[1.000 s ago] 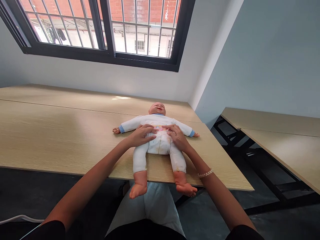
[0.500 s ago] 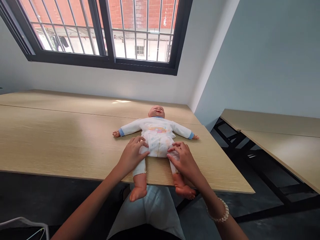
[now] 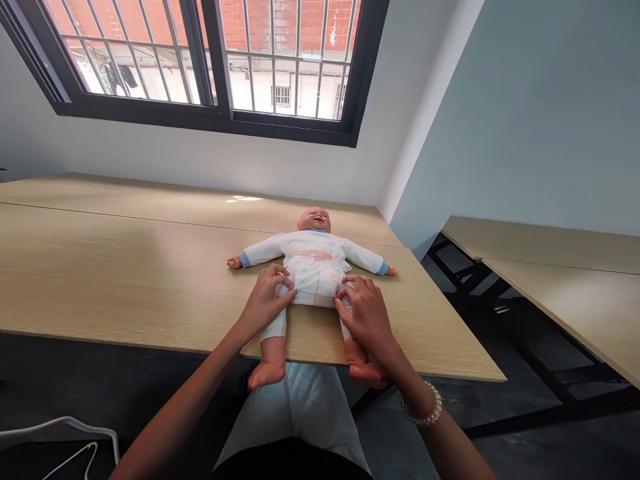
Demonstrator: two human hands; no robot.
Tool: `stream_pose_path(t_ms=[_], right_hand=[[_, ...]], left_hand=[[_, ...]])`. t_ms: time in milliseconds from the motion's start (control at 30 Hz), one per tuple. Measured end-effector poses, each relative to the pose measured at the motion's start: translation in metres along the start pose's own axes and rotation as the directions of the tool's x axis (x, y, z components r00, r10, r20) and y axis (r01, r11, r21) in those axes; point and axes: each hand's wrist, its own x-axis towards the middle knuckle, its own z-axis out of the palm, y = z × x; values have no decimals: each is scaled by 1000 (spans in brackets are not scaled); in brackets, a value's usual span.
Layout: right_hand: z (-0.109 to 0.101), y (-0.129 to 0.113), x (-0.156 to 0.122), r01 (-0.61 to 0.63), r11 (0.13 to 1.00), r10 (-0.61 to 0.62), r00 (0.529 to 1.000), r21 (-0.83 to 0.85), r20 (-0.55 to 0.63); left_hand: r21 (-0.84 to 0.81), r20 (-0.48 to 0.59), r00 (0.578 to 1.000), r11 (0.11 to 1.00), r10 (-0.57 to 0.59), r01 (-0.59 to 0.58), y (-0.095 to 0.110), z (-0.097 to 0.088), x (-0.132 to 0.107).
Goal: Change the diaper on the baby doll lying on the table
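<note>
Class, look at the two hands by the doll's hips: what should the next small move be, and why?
Probably a gentle straightening of the leg edges of the white diaper: the left hand and right hand are at its two sides, both curled near those edges, and it lies across the front of the doll.

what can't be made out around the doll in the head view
Head view:
back of the doll: hidden against the table
parts of its legs: behind the left hand and right hand
chest print: too small to make out
white curved piece: cut off by the left edge
</note>
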Motion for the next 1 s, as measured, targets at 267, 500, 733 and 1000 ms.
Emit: stream_pose_path(t_ms=[267, 500, 733, 1000], right_hand=[[-3, -2, -3, 4, 998, -8, 998, 55, 61], [2, -3, -4, -51, 990, 41, 996, 128, 80], [7, 4, -4, -66, 974, 53, 997, 215, 64], [4, 10, -8, -83, 950, 71, 996, 300, 51]], left_hand=[[150, 21, 1000, 989, -19, 15, 15, 1, -10], [248, 54, 997, 968, -49, 34, 19, 4, -9], [23, 6, 1000, 1000, 20, -20, -4, 5, -9], [-25, 2, 1000, 1000, 2, -2, -5, 5, -10]])
